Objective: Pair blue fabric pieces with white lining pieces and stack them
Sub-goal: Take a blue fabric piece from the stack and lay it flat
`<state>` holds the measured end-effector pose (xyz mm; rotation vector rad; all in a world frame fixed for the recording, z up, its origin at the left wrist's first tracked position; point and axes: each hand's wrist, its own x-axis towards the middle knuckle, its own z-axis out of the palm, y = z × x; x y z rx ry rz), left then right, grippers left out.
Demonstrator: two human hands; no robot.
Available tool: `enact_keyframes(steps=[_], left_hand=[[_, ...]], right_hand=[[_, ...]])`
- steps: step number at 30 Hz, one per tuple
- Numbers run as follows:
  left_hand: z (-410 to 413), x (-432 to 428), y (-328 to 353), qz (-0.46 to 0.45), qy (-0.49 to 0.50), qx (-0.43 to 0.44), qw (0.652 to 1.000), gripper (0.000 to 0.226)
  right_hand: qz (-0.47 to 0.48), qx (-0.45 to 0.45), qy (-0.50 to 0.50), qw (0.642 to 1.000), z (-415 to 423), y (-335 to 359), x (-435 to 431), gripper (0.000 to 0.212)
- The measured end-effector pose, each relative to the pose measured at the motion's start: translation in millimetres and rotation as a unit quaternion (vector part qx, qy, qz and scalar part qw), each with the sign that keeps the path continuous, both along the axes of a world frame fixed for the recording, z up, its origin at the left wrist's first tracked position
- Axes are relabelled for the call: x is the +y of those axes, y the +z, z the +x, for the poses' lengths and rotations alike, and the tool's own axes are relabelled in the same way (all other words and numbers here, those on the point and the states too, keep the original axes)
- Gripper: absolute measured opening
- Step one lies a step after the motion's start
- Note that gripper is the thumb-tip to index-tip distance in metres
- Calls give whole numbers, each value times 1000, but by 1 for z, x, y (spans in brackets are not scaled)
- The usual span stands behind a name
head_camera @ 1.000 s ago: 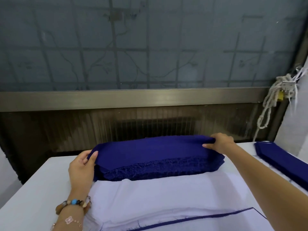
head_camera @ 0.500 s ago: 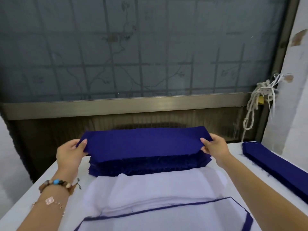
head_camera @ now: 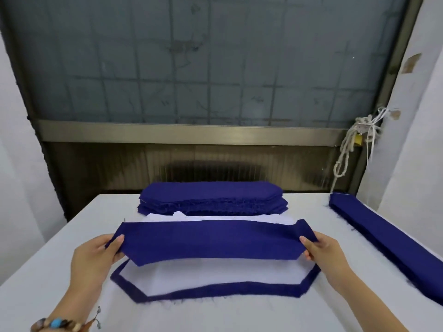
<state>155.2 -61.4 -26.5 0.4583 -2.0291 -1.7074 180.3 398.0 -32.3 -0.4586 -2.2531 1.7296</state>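
Note:
I hold one long blue fabric piece [head_camera: 211, 243] stretched between both hands, a little above the table. My left hand [head_camera: 96, 257] pinches its left end and my right hand [head_camera: 326, 255] pinches its right end. Under it lies a white lining piece [head_camera: 215, 274] on top of a blue piece whose border [head_camera: 215, 292] shows around it. More white lining [head_camera: 215, 217] peeks out behind the held piece. A thick stack of blue pieces [head_camera: 213, 197] sits at the far edge of the table.
The white table [head_camera: 48, 271] ends at a dark wall and frosted window behind the far stack. A long pile of narrow blue strips [head_camera: 388, 238] runs along the right side. A knotted white rope [head_camera: 347, 144] hangs at the back right.
Both hands lifted the top blue piece off the far stack and carried it toward me, so it now hangs over the white lining piece near the front.

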Motion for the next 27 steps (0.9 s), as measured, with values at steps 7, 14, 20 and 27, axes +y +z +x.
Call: enact_keyframes(steps=[7,14,20,27], left_hand=[[28,-5,-35,-39,-46,-40,997,16],[29,2,-35,-114,-59,-47,991,4],[33,3,-31,-103,-109,-35,988,30],[29,4,-34,-217,-82,-36,972,23]], right_hand=[[98,13,7,995,34,-17,-1,11],[164,29,-21,986,35,-19,-7,13],[168,0,-43,985,32,-21,-5,16],[197,-7,-23,980,33,-22,-7,29]])
